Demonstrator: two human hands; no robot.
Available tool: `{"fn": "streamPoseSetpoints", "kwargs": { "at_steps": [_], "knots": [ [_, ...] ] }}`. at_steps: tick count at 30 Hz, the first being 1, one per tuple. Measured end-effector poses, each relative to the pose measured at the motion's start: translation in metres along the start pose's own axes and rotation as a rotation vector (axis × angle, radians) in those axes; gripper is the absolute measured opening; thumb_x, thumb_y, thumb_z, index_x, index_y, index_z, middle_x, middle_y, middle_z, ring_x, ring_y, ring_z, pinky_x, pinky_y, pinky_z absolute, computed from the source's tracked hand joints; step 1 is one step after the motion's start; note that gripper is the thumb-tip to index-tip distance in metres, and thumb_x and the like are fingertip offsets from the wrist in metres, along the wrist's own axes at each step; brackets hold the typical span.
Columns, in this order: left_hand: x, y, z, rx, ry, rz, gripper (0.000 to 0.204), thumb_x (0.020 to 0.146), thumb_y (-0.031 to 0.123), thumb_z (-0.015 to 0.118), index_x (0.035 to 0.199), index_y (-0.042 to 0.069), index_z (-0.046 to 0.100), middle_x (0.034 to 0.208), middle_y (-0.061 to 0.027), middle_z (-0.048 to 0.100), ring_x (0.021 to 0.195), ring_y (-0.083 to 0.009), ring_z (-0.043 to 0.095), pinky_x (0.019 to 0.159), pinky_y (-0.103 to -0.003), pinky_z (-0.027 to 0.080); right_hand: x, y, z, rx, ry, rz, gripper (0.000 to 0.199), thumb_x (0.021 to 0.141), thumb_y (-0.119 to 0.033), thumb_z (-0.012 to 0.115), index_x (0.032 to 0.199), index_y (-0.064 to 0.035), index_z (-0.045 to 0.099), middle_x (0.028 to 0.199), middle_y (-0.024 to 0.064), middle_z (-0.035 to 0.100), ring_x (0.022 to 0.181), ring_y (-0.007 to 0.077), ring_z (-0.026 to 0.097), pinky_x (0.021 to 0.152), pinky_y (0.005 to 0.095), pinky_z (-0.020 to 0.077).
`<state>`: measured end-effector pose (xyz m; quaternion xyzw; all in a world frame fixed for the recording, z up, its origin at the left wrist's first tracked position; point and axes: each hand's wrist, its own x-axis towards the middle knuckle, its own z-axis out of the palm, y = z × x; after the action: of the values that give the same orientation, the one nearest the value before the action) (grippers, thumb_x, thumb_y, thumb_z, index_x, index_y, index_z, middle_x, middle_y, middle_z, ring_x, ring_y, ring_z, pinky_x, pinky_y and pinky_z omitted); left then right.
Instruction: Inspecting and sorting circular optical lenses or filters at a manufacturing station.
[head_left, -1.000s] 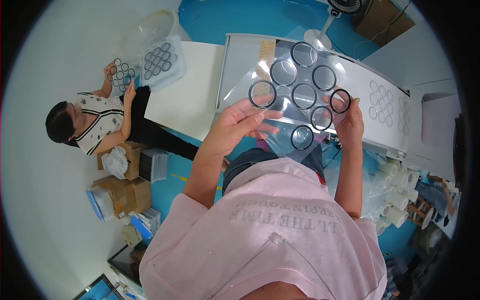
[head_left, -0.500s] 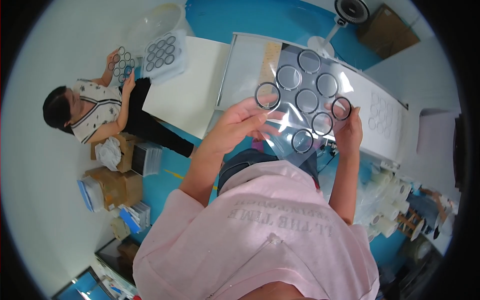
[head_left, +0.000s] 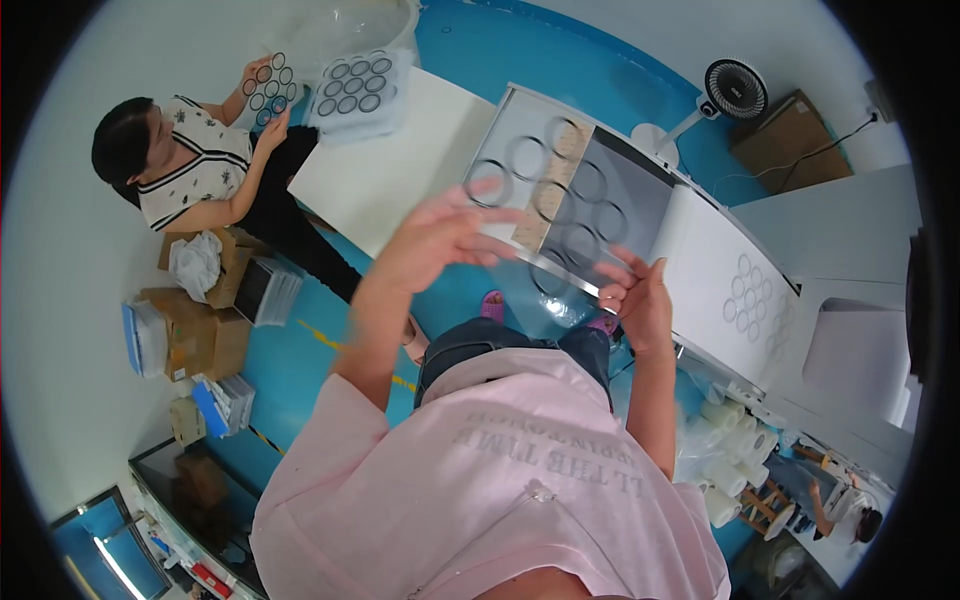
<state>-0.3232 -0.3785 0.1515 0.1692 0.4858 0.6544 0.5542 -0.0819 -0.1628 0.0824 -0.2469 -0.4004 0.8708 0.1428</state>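
Observation:
A clear film sheet [head_left: 560, 222] bearing several black rings hangs tilted in front of me, blurred by motion. My left hand [head_left: 432, 238] grips its left edge, the fingers stretched partly behind the film and smeared. At the lower right edge, my right hand [head_left: 642, 302] pinches the sheet between thumb and fingers. Beneath the sheet lies a white work table [head_left: 690, 320] with a dark grey panel [head_left: 645, 185] and a tan strip [head_left: 533, 225] marked like a ruler. A group of ring outlines [head_left: 748, 297] shows on the table's right part.
At the left, another person [head_left: 205, 150] holds a similar ring sheet [head_left: 270, 88] beside a white table [head_left: 420, 140] with a stack of ring sheets [head_left: 355, 90]. A fan [head_left: 735, 90] stands beyond my table. Cartons [head_left: 190, 330] sit at the left, film rolls [head_left: 730, 455] at the lower right.
The ring sheet has moved left and down, away from my chest and over the table. Both hands moved left and lower with it. My view has shifted slightly.

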Motion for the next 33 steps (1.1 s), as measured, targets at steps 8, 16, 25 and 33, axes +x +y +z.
{"fn": "streamPoseSetpoints", "kwargs": {
  "at_steps": [8, 16, 25, 33],
  "knots": [
    [0.008, 0.037, -0.104, 0.139, 0.499, 0.293, 0.055, 0.095, 0.012, 0.045, 0.144, -0.001, 0.025, 0.129, -0.0237, 0.054, 0.101, -0.0332, 0.066, 0.083, -0.032, 0.053, -0.013, 0.038, 0.012, -0.253, -0.018, 0.358, 0.065, 0.1, -0.053, 0.032, 0.129, 0.0019, 0.049, 0.107, 0.0167, 0.067, 0.08, 0.0209, 0.067, 0.074, 0.0304, 0.0557],
    [0.113, 0.027, -0.163, 0.284, 0.586, 0.205, 0.056, 0.095, 0.006, 0.039, 0.146, -0.003, 0.018, 0.133, -0.0244, 0.051, 0.106, -0.0342, 0.064, 0.086, -0.033, 0.052, -0.03, 0.056, -0.009, -0.255, 0.176, 0.494, 0.051, 0.101, -0.045, 0.039, 0.122, -0.001, 0.054, 0.106, 0.0123, 0.068, 0.08, 0.0193, 0.067, 0.075, 0.0297, 0.0547],
    [0.237, -0.075, -0.368, 0.485, 0.011, 0.384, 0.039, 0.095, 0.006, 0.041, 0.134, 0.003, 0.046, 0.14, -0.0208, 0.043, 0.126, -0.032, 0.046, 0.099, -0.041, 0.046, -0.061, 0.07, -0.017, -0.269, 0.428, 0.353, 0.046, 0.099, -0.038, 0.049, 0.118, 0.0016, 0.058, 0.106, 0.0129, 0.067, 0.088, 0.017, 0.063, 0.083, 0.0293, 0.051],
    [0.251, -0.165, -0.375, -0.254, 0.754, -0.172, 0.032, 0.095, 0.004, 0.049, 0.126, -0.005, 0.046, 0.129, -0.0174, 0.055, 0.118, -0.0317, 0.056, 0.086, -0.03, 0.055, -0.089, 0.091, -0.033, -0.359, 0.621, 0.294, 0.036, 0.095, -0.036, 0.057, 0.104, -0.0013, 0.063, 0.096, 0.007, 0.067, 0.084, 0.0122, 0.061, 0.074, 0.0259, 0.0478]
  ]
}}
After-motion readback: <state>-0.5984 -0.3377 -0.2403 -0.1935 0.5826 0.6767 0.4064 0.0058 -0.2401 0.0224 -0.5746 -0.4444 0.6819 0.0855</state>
